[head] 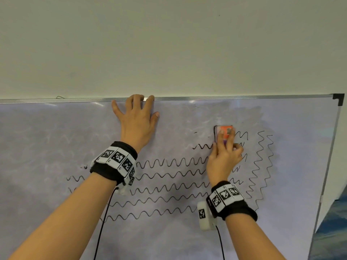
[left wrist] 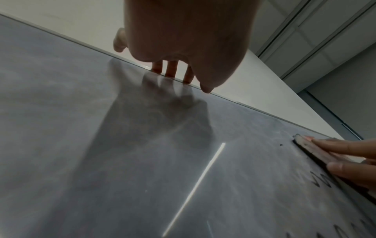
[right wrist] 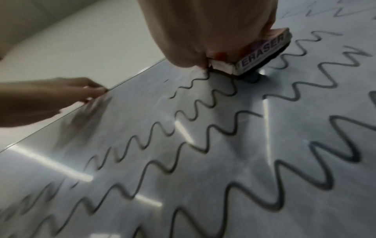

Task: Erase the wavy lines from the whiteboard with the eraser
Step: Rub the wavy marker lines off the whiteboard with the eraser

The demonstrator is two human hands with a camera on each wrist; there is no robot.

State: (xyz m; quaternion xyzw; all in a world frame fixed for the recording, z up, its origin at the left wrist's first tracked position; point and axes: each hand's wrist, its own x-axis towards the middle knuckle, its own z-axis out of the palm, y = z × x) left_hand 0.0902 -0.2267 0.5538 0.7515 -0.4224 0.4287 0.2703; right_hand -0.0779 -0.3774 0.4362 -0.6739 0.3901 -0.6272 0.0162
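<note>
The whiteboard (head: 56,139) fills the lower half of the head view, smeared grey where ink was wiped. Black wavy lines (head: 169,163) run across its middle, and more wavy lines (head: 261,166) run vertically at the right. My right hand (head: 224,152) grips the orange eraser (head: 224,129) and presses its felt side flat to the board. The eraser (right wrist: 262,53) reads "ERASER" along its side and sits at the upper end of a wavy line (right wrist: 203,96). My left hand (head: 136,117) lies flat on the board, fingertips over its top frame (head: 244,97).
A plain wall (head: 169,44) rises above the board. The board's black corner piece (head: 339,98) and right frame edge (head: 326,169) stand at the far right, with a blue patterned surface (head: 334,231) beyond. Wrist camera cables hang below both forearms.
</note>
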